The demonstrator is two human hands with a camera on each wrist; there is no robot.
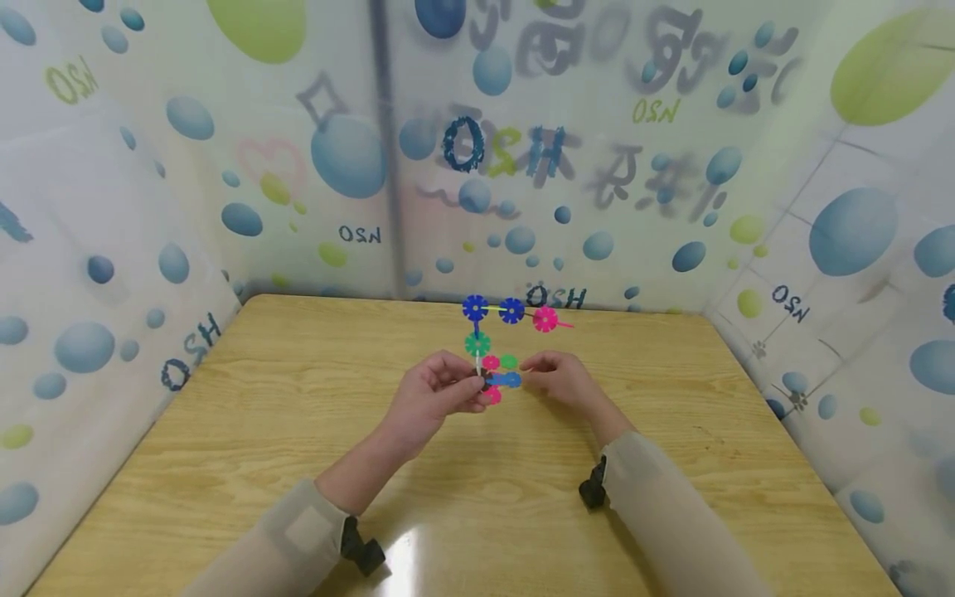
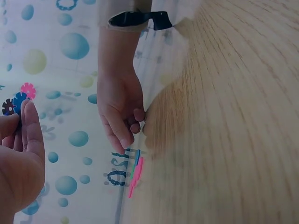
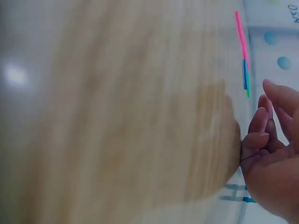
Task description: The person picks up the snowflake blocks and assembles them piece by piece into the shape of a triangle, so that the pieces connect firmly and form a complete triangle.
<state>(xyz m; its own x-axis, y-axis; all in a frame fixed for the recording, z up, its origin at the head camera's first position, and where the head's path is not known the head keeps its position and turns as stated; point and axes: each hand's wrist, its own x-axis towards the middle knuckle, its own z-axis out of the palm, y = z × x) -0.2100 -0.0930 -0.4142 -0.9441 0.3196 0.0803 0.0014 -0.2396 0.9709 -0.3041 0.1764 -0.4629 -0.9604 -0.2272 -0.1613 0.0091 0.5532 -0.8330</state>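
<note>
My left hand (image 1: 436,394) pinches a dark brown notched disc (image 1: 487,380) at the lower end of a chain of plastic snowflake discs. From there the chain rises through a green disc (image 1: 477,343) to a dark blue corner disc (image 1: 475,308). It then runs right through another blue disc (image 1: 511,311) to a pink disc (image 1: 545,319), with other discs edge-on between them. In the left wrist view, the brown disc (image 2: 8,107) shows beyond the fingers. My right hand (image 1: 563,380) hovers just right of several small discs, its fingers loosely bent with nothing between them.
Low on the wooden table (image 1: 298,431), loose pink discs (image 2: 136,177) lie with green and blue ones. Patterned curtain walls (image 1: 298,207) close in the table at the back and both sides. Dark wrist cameras (image 1: 593,485) are strapped at the cuffs.
</note>
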